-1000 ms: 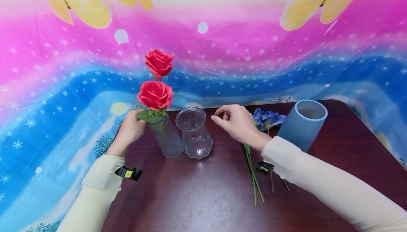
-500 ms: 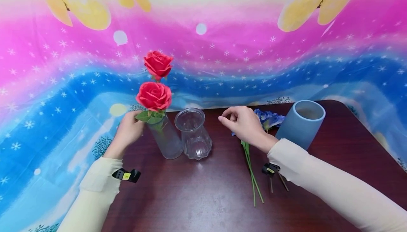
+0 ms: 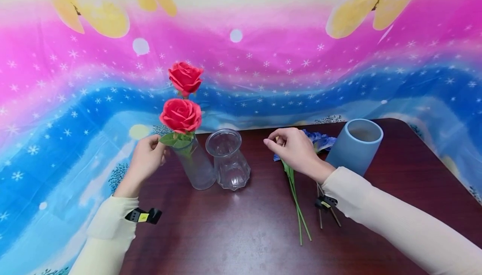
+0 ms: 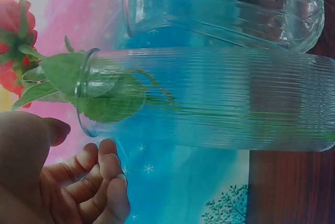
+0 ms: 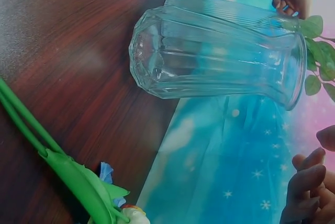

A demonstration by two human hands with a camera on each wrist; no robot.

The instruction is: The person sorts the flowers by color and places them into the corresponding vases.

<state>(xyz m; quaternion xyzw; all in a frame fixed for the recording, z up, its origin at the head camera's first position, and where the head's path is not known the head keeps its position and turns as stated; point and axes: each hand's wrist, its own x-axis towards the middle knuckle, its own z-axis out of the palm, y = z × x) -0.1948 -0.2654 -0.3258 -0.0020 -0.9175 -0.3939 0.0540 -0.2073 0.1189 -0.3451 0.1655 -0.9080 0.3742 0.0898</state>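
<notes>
Fingers of the left hand [image 3: 146,158] are loosely curled, the thumb set apart from them, with nothing held between. They lie just to the left of the rim of the clear ribbed glass cylinder vase [image 3: 197,168]; contact with the rim cannot be confirmed. That vase stands upright, long axis vertical, with two red roses [image 3: 180,116] rising from its mouth and green leaves [image 4: 60,75] spilling over the rim on the hand's side. Of the two hands, the left is plainly nearer to it.

Right hand [image 3: 295,149]: fingers likewise loosely curled, a gap showing at the thumb, holding nothing. It hangs above the surface, nearest to the green stems [image 3: 297,208] and blue flower heads [image 3: 321,141], which lie flat.

Between the hands stands a clear faceted glass vase with a flared rim [image 3: 232,170], upright, just right of the ribbed one. Farther right is a matt blue tapered vase [image 3: 352,151], also upright.

Surface [image 3: 241,233]: dark reddish-brown, glossy, wood-grained. Bare room shows on the near side. Beyond the far edge hangs a pink and blue snowflake-printed cloth [image 3: 241,74].
</notes>
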